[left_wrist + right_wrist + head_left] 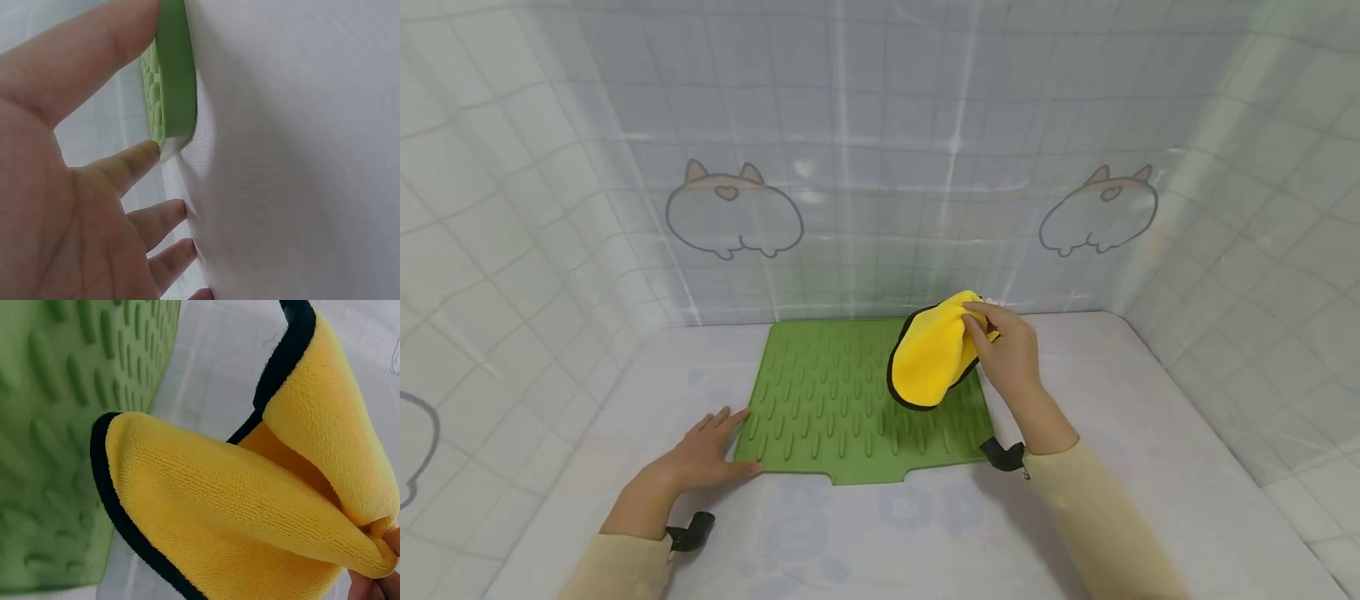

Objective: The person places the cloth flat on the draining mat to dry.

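A green ridged mat [831, 417] lies flat on the white surface, with a short tab at its near edge. At its near left corner rests my left hand [703, 454], fingers spread; thumb and index touch the mat's edge, and in the left wrist view the other fingertips meet the white cloth. My right hand [1011, 350] pinches a yellow cloth [928, 354] with black trim between thumb and fingers. The cloth hangs folded over the mat's right part. In the right wrist view the yellow cloth [219, 494] droops from the fingertips beside the green mat [56, 456].
A white grid-patterned curtain [895, 167] with cartoon animal drawings rises behind the mat and along both sides. Black wrist mounts sit on both forearms, the left one [692, 532] close above the white surface [820, 542].
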Demonstrator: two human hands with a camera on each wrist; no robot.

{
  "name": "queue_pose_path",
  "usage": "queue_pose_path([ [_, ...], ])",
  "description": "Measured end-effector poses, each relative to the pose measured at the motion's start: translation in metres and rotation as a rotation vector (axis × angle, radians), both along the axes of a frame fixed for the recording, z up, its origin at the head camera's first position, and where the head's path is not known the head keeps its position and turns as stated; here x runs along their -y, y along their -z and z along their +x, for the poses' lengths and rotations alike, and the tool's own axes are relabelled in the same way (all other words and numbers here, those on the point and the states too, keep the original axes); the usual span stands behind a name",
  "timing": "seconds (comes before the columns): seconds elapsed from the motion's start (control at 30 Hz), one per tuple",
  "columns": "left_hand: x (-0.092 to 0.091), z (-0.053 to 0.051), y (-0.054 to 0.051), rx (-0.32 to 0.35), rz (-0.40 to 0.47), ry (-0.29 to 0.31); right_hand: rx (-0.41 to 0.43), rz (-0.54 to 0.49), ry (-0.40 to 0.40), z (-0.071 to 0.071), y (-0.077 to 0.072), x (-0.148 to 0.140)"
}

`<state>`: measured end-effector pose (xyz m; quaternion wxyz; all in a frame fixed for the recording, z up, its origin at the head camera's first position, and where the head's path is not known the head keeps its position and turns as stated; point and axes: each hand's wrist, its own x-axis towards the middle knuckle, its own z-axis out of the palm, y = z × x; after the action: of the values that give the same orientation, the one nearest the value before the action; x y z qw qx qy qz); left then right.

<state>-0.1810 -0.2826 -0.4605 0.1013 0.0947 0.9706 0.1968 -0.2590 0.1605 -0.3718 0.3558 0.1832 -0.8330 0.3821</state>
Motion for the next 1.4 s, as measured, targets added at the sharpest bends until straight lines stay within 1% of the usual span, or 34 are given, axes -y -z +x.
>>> queue_pose_path([
  [0.23, 0.002, -0.001, 0.002, -0.008, -0.002, 0.011, -0.019, 0.008, -0.067, 0.003, 0.0, 0.02],
  [0.47, 0.003, 0.0, 0.003, -0.011, 0.027, 0.02, -0.014, 0.035, -0.118, 0.005, 0.0, 0.037],
  [0.57, 0.003, 0.0, 0.002, -0.006, 0.025, 0.018, 0.019, 0.058, -0.134, 0.004, 0.003, 0.045],
  [0.7, 0.003, 0.001, 0.001, -0.005, 0.019, 0.017, 0.093, 0.105, -0.131, 0.0, 0.007, 0.054],
  [0.8, 0.004, 0.0, 0.002, -0.011, 0.027, 0.019, 0.136, 0.129, -0.128, -0.004, 0.01, 0.06],
  [0.9, 0.005, 0.0, 0.003, -0.019, 0.039, 0.028, 0.171, 0.133, -0.137, -0.008, 0.013, 0.065],
  [1.0, 0.005, 0.0, 0.004, -0.016, 0.046, 0.024, 0.198, 0.141, -0.147, -0.012, 0.016, 0.071],
  [1.13, 0.002, 0.001, 0.0, -0.01, 0.031, 0.019, 0.209, 0.165, -0.16, -0.018, 0.021, 0.08],
  [1.23, 0.0, 0.002, -0.004, -0.012, 0.014, 0.022, 0.235, 0.187, -0.167, -0.023, 0.025, 0.086],
  [1.4, -0.001, 0.003, -0.007, -0.011, 0.012, 0.019, 0.336, 0.252, -0.18, -0.028, 0.032, 0.095],
])
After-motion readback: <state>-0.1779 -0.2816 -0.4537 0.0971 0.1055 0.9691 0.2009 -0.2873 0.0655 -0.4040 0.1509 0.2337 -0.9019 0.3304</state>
